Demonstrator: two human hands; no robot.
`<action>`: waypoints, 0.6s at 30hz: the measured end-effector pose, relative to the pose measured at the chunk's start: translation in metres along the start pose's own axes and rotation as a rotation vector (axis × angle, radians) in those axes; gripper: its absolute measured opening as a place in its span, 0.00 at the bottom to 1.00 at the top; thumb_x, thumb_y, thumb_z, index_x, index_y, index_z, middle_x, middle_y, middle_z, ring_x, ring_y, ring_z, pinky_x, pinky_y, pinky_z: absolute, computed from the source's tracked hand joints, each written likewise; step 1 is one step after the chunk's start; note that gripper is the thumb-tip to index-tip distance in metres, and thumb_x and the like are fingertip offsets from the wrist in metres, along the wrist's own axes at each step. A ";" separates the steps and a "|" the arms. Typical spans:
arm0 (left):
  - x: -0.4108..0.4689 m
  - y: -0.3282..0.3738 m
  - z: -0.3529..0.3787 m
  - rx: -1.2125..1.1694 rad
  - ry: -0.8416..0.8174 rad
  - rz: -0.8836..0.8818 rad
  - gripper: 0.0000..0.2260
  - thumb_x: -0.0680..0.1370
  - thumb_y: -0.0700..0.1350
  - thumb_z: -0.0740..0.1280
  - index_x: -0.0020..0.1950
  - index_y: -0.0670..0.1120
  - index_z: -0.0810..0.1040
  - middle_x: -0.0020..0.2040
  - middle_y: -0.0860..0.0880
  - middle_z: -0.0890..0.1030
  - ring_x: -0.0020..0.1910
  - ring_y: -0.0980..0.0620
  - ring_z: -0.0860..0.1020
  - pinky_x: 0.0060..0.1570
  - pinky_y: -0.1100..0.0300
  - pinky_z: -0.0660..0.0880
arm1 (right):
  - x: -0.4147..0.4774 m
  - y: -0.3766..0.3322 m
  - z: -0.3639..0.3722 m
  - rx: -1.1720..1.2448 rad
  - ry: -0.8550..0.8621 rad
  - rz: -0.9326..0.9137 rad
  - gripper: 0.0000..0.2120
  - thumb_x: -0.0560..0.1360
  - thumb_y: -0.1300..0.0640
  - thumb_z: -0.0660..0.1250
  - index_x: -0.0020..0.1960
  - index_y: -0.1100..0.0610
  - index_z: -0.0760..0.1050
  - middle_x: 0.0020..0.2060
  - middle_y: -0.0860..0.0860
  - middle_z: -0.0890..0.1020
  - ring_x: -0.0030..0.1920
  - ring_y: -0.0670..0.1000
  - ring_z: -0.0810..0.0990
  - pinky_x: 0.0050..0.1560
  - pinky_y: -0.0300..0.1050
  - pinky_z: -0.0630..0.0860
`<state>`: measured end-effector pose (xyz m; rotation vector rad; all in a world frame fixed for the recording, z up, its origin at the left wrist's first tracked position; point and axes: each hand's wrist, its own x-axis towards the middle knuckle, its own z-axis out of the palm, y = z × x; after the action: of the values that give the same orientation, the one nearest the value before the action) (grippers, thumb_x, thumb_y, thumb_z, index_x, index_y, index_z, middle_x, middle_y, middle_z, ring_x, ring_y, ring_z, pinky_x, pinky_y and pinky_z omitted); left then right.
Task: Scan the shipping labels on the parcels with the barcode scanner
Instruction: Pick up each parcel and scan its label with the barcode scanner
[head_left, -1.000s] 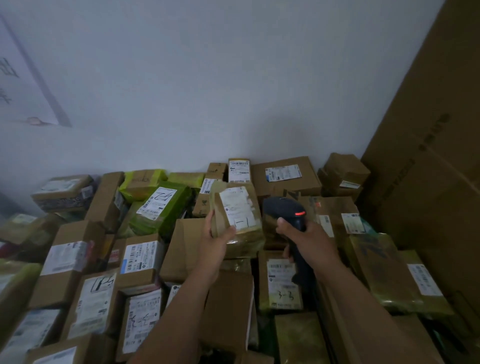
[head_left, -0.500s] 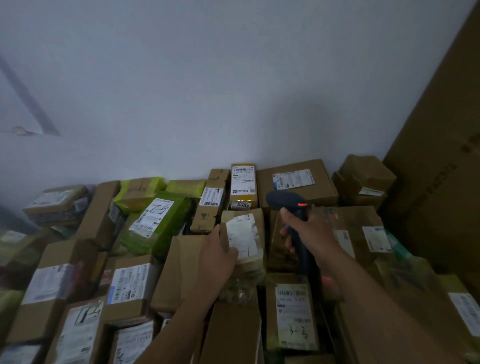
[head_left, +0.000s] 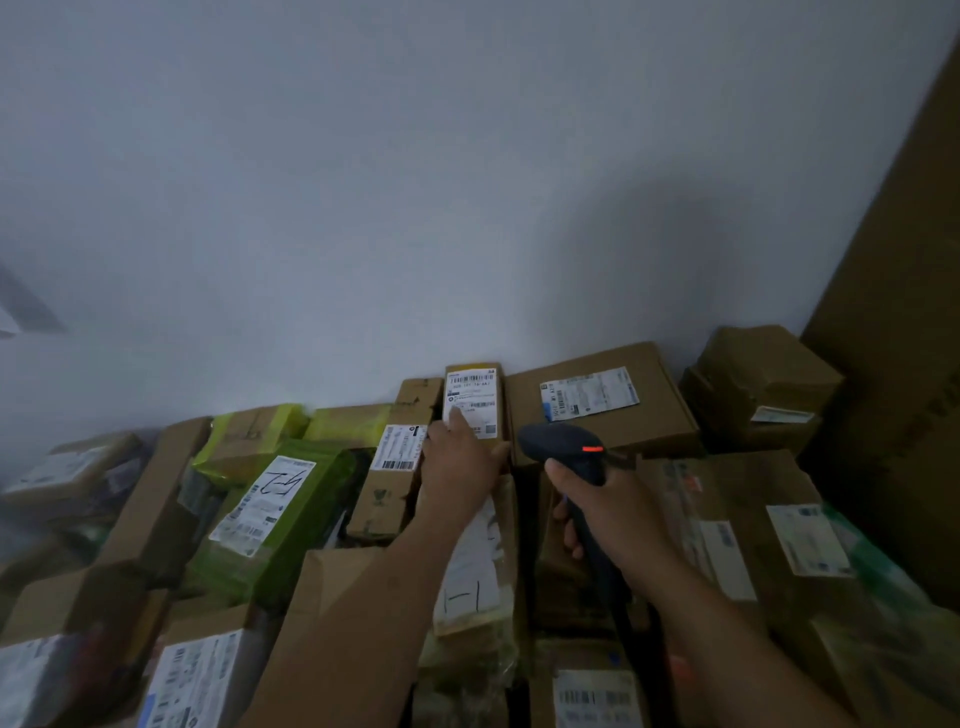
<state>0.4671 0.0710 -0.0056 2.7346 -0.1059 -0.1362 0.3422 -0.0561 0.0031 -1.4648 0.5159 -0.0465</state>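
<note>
1. Head view: parcels piled against a pale wall (head_left: 467, 182). Mostly brown boxes with white labels, a few green bags on the left.
2. My right hand (head_left: 613, 514) holds the scanner (head_left: 563, 449) by its handle. The fingers (head_left: 565, 514) are curled round the grip and the thumb lies along the top.
3. The scanner is black. Its head is up at the middle of the pile and aims toward the back row. A red light (head_left: 592, 449) glows on its top.
4. My left hand (head_left: 457, 467) reaches forward onto a narrow box (head_left: 493, 374) standing in the back row against the wall.
5. One finger of the left hand lies stretched out on the lower left of the box's label (head_left: 475, 395), and the thumb sticks out to the right below it. The other fingers are blurred, so I can't tell if they curl round the box.
6. The label faces me with its barcodes showing. It is just left of the scanner head, not touching it.
7. A wide flat box (head_left: 639, 415) with a slanted label stands right of the narrow box, behind the scanner.
8. A long parcel (head_left: 470, 582) with pen strokes on its label lies under my left forearm.
9. The green parcel (head_left: 291, 540) to the left has a handwritten mark on its label.
10. A lumpy taped box (head_left: 758, 379) sits at the far right of the back row, beside a tall cardboard sheet (head_left: 904, 338) leaning at the right edge.
</note>
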 end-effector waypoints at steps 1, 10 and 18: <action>0.004 0.003 0.003 -0.001 -0.031 -0.045 0.41 0.76 0.60 0.68 0.79 0.43 0.51 0.72 0.37 0.63 0.70 0.38 0.65 0.66 0.44 0.68 | 0.001 0.002 -0.002 0.008 0.002 -0.004 0.15 0.77 0.49 0.70 0.43 0.62 0.77 0.25 0.50 0.79 0.22 0.49 0.76 0.22 0.39 0.72; -0.007 -0.008 0.015 -0.218 0.077 -0.198 0.43 0.70 0.57 0.71 0.78 0.46 0.54 0.67 0.40 0.67 0.63 0.40 0.70 0.53 0.51 0.69 | -0.002 -0.002 -0.011 0.069 -0.018 0.008 0.15 0.77 0.50 0.69 0.42 0.62 0.76 0.27 0.54 0.79 0.21 0.49 0.75 0.22 0.40 0.71; -0.036 -0.027 -0.013 -0.487 0.118 -0.126 0.42 0.73 0.51 0.72 0.80 0.45 0.53 0.69 0.43 0.69 0.63 0.45 0.72 0.53 0.54 0.74 | -0.023 -0.021 -0.014 0.062 -0.034 0.040 0.14 0.77 0.50 0.70 0.47 0.62 0.77 0.29 0.53 0.80 0.23 0.48 0.75 0.23 0.40 0.71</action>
<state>0.4346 0.1043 -0.0017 2.2549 0.1190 -0.0286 0.3229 -0.0639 0.0303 -1.3917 0.5118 -0.0061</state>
